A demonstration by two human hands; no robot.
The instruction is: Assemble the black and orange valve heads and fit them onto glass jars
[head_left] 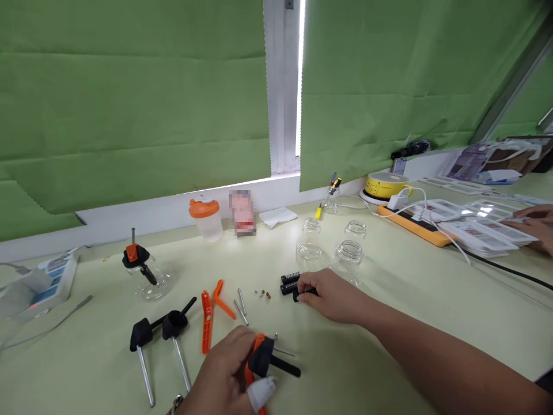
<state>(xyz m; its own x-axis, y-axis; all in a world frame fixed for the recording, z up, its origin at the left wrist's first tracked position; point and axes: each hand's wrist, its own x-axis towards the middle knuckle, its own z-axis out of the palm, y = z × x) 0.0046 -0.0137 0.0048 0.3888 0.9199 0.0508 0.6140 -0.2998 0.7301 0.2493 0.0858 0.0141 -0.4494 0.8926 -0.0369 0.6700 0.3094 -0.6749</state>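
Left hand: one, the left hand (pixel 224 369), clenched around one orange-and-black assembly (pixel 261 358); a white wrap covers one digit.
Right hand: one, the right hand (pixel 330 294), fingertips closed on one black piece (pixel 307 296) over the worktop (pixel 389 357), ahead and to the right of the left hand.
Spring pieces: two more black spring pieces (pixel 288 289), side by side, just left of the right hand's fingertips.
Orange levers: two loose orange levers (pixel 207 323), just ahead and left of the left hand.
Metal pins: two metal pins (pixel 239 312), ahead of the left hand.
Small bits: several small bits (pixel 268 295), silver and brown, left of the right hand; too tiny for a sure count.
Black heads: two black heads (pixel 141 335) with metal rods, left of the left hand.
Topped jar: one topped glass jar (pixel 155 287), farther out to the left of the left hand.
Open jars: three glass jars (pixel 349 259), just beyond the right hand.
Tool jar: one tool jar (pixel 332 204), beyond those three.
Cup: one orange-lidded cup (pixel 207 222), well ahead of the left hand.
Co-worker: at least one other person's hand (pixel 536 230) at white cards (pixel 484 233), well right of the right hand.
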